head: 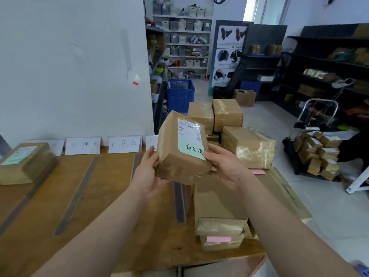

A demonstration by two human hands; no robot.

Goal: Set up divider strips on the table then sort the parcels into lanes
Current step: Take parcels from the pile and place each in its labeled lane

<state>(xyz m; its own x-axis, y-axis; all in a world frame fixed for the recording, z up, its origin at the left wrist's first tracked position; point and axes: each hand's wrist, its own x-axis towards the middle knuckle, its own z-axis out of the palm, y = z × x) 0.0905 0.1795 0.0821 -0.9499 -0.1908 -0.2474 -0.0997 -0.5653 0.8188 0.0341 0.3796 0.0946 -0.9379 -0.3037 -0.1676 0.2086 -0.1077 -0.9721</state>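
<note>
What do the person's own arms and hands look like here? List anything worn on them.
Both forearms are bare from the bottom edge of the picture up: no sleeve shows. The left hand and the right hand wear no gloves, and no watch, bracelet or ring can be seen. No tape, bandage or other marking shows on either arm.

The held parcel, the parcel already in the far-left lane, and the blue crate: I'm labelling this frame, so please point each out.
Held parcel [182,148]: head view, on its labelled top face.
Far-left lane parcel [26,162]: head view, on its top face.
Blue crate [180,94]: head view, on its front wall.
</note>
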